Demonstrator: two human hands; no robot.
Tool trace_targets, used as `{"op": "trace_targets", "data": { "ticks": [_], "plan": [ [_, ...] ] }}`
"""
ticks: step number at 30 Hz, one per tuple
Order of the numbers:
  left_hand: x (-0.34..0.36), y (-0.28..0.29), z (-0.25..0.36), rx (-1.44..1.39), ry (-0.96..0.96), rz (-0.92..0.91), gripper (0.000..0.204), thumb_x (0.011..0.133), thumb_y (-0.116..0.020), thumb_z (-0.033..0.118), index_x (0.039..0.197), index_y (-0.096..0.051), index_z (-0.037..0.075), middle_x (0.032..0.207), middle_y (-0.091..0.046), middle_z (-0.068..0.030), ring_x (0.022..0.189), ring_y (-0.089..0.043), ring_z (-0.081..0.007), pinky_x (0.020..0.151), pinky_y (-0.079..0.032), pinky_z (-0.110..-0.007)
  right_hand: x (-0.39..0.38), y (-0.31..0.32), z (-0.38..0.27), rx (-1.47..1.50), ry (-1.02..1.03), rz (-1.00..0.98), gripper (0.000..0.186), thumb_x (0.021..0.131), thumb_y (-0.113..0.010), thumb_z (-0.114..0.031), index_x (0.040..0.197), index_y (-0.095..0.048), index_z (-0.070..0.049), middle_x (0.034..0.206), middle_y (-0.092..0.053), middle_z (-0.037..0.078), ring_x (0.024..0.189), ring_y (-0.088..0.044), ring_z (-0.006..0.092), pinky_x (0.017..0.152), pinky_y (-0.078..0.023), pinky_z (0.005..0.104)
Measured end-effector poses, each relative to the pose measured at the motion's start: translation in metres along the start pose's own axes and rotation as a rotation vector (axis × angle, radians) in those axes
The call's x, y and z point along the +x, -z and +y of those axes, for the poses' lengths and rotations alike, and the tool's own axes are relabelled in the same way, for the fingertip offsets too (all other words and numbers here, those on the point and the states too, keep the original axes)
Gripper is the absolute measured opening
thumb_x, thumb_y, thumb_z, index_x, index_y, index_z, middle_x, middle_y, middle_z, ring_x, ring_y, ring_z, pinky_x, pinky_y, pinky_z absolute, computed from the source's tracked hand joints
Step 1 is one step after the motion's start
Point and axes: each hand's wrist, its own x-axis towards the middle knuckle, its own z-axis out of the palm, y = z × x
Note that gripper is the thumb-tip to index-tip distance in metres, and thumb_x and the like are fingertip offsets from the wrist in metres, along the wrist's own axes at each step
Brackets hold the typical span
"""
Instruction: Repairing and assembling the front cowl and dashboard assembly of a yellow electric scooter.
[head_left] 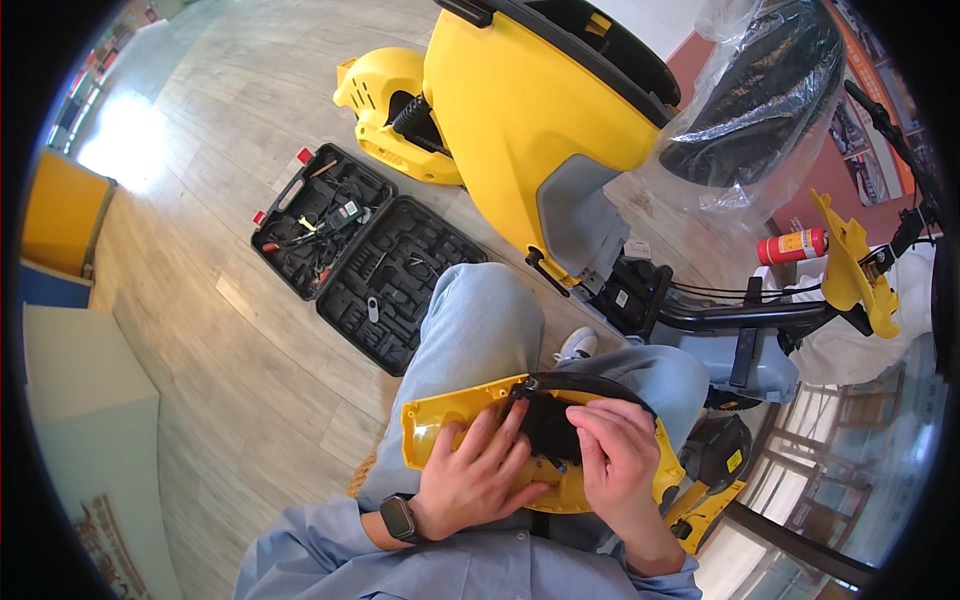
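Panel (440, 420) under both grips, lap-level.

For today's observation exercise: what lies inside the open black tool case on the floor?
The tool case holds assorted hand tools in one half and moulded slots in the other. Individual tools are too small to identify.

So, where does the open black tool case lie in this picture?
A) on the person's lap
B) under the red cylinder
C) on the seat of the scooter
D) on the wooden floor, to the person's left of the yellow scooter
D: the open black tool case lies flat on the wooden floor, left of the yellow scooter.
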Motion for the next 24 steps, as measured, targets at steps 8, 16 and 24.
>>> {"op": "trace_targets", "data": {
  "ticks": [8, 16, 24],
  "plan": [
    [-0.002, -0.001, 0.001, 0.009, 0.012, 0.02, 0.058, 0.096, -0.067, 0.067, 0.11, -0.069, 0.011, 0.16, -0.06, -0.0123, 0.132, -0.062, -0.031, 0.095, -0.049, -0.045, 0.008, -0.033, 0.008, 0.167, -0.022, 0.09, 0.021, 0.092, -0.085, -0.004, 0.112, -0.077, -0.004, 0.105, -0.082, 0.012, 0.092, -0.08, 0.0301, 0.085, -0.063, 0.0383],
    [-0.004, -0.003, 0.002, 0.012, 0.025, 0.028, 0.059, 0.098, -0.065, 0.068, 0.114, -0.071, 0.011, 0.16, -0.06, -0.0105, 0.136, -0.06, -0.0306, 0.1, -0.049, -0.046, 0.008, -0.044, 0.011, 0.124, -0.025, 0.077, 0.017, 0.092, -0.085, -0.002, 0.108, -0.078, -0.003, 0.103, -0.083, 0.013, 0.091, -0.082, 0.0274, 0.08, -0.064, 0.0344],
    [-0.003, -0.003, 0.002, 0.011, 0.021, 0.019, 0.06, 0.099, -0.064, 0.068, 0.115, -0.071, 0.011, 0.16, -0.06, -0.0107, 0.136, -0.06, -0.031, 0.101, -0.048, -0.047, 0.011, -0.044, 0.011, 0.071, 0.084, 0.063, 0.017, 0.095, -0.082, -0.005, 0.111, -0.077, -0.004, 0.103, -0.081, 0.012, 0.09, -0.08, 0.0305, 0.079, -0.064, 0.0377]
  ]
}}
